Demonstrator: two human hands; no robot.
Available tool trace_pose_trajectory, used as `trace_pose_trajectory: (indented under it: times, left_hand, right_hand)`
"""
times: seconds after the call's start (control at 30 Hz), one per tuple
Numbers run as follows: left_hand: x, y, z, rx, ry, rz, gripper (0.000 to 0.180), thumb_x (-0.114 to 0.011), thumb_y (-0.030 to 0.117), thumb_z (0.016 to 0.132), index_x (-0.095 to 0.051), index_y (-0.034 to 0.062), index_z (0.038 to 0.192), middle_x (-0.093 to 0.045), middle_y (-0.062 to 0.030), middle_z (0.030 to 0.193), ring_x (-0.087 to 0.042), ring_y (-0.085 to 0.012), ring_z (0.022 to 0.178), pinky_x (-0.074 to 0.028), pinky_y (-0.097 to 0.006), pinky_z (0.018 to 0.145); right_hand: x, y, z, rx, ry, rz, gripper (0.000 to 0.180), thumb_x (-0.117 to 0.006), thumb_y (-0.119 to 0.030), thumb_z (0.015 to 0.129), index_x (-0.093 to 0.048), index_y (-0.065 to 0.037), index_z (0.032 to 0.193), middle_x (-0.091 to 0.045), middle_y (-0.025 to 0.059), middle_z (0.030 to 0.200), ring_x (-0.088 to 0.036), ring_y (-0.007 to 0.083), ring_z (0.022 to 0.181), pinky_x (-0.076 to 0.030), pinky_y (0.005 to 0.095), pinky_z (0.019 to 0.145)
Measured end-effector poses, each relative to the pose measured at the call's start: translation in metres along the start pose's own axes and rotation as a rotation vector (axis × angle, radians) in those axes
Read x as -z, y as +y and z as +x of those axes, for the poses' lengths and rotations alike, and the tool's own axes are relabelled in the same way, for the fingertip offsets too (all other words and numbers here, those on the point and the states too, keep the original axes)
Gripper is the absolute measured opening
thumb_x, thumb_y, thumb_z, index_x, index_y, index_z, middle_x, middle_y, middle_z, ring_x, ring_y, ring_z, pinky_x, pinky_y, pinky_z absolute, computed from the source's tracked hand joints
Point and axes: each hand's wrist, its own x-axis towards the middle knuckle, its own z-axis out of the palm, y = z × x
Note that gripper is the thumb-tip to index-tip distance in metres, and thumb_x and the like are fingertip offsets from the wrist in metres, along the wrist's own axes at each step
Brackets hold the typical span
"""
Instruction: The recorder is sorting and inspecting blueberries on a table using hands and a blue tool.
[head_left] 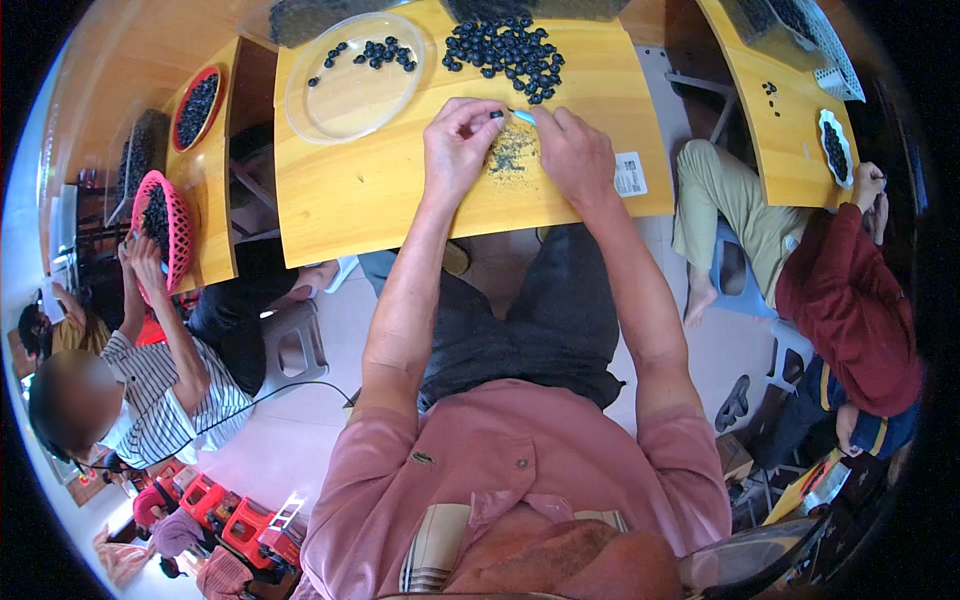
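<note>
My left hand [455,145] pinches a small round black piece [496,115] between thumb and fingertips. Closed around a slim light-blue tool [524,117], my right hand [575,155] brings its dark tip close to the piece; I cannot tell if they touch. Dark and pale shavings [512,158] are scattered on the yellow table [350,205] beneath both hands. Beyond them lies a loose heap of similar black pieces [515,65]. To its left, a clear round shallow tray [298,125] holds several more. Right of my right hand is a white printed label [629,174].
Clear bins [325,18] stand along the far edge. At left, a person in a striped shirt [190,400] works by a pink basket [182,235] and a red-rimmed tray [213,80]. At right, a person in dark red [850,300] sits near a white dish [826,122].
</note>
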Motion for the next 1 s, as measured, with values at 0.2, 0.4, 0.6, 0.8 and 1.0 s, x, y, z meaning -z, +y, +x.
trace_pose_trajectory:
  times: [0.2, 0.4, 0.6, 0.8, 1.0]
  left_hand:
    - [0.01, 0.008, 0.001, -0.059, 0.076, 0.065, 0.012, -0.078, -0.003, 0.089, -0.076, -0.0011, 0.101, -0.068, -0.0058, 0.105, -0.065, -0.0099, 0.083, -0.053, -0.023, 0.075]
    - [0.069, 0.027, 0.042, -0.258, 0.244, 0.32, 0.015, -0.078, -0.001, 0.088, -0.076, 0.0007, 0.103, -0.07, -0.0104, 0.109, -0.069, -0.0201, 0.087, -0.057, -0.032, 0.078]
    - [0.085, 0.031, 0.076, -0.429, 0.187, 0.797, 0.021, -0.075, 0.002, 0.089, -0.076, 0.0074, 0.109, -0.071, -0.0105, 0.103, -0.07, -0.0246, 0.089, -0.058, -0.034, 0.076]
    - [0.024, 0.015, 0.07, -0.462, -0.155, 0.85, 0.017, -0.073, 0.008, 0.092, -0.076, 0.004, 0.108, -0.071, -0.0173, 0.098, -0.071, -0.0343, 0.087, -0.057, -0.042, 0.078]
    - [0.016, 0.0, 0.07, -0.351, -0.175, 0.896, 0.019, -0.075, 0.013, 0.091, -0.077, 0.0042, 0.108, -0.071, -0.0171, 0.096, -0.072, -0.0343, 0.088, -0.057, -0.044, 0.08]
  right_hand:
    - [0.002, -0.003, -0.001, -0.021, -0.006, -0.007, 0.02, -0.064, -0.009, 0.087, -0.069, -0.009, 0.107, -0.063, 0.007, 0.083, -0.072, 0.0259, 0.079, -0.06, 0.0418, 0.063]
    - [-0.001, 0.002, -0.002, 0.006, 0.058, 0.04, 0.021, -0.065, -0.007, 0.085, -0.069, -0.008, 0.106, -0.064, 0.0077, 0.084, -0.072, 0.0263, 0.079, -0.06, 0.0412, 0.064]
    - [-0.001, 0.002, 0.001, 0.029, 0.101, 0.065, 0.022, -0.065, -0.004, 0.084, -0.071, -0.007, 0.105, -0.064, 0.0085, 0.084, -0.072, 0.027, 0.078, -0.059, 0.0412, 0.065]
    - [-0.001, 0.002, 0.001, 0.038, 0.116, 0.077, 0.022, -0.066, -0.003, 0.085, -0.072, -0.007, 0.105, -0.065, 0.0081, 0.084, -0.071, 0.0268, 0.076, -0.058, 0.0411, 0.064]
    - [-0.001, 0.001, 0.0, 0.017, 0.1, 0.061, 0.023, -0.067, -0.004, 0.084, -0.073, -0.007, 0.106, -0.065, 0.0083, 0.084, -0.072, 0.0271, 0.077, -0.059, 0.0413, 0.065]
